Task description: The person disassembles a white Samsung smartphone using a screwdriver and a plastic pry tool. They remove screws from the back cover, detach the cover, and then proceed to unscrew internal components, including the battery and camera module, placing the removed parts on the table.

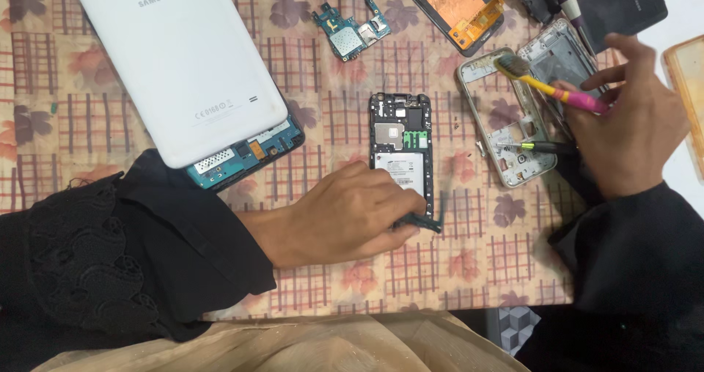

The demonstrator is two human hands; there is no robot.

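Observation:
An opened black phone (402, 134) lies face down at the middle of the table, its inner parts and pale battery showing. My left hand (345, 212) rests on its lower end and grips the bottom corner. My right hand (632, 131) holds a toothbrush (559, 93) with a yellow and pink handle; its bristles touch the top edge of a silver phone frame (506, 134). A thin black and green screwdriver (534, 147) lies across that frame, its handle end under my right hand.
A white tablet back cover (176, 57) lies over a tablet body with a blue board (248, 154) at the left. A small circuit board (350, 29), a copper-backed screen (456, 7), a second frame (561, 58) and a black cover (623, 5) sit at the far side.

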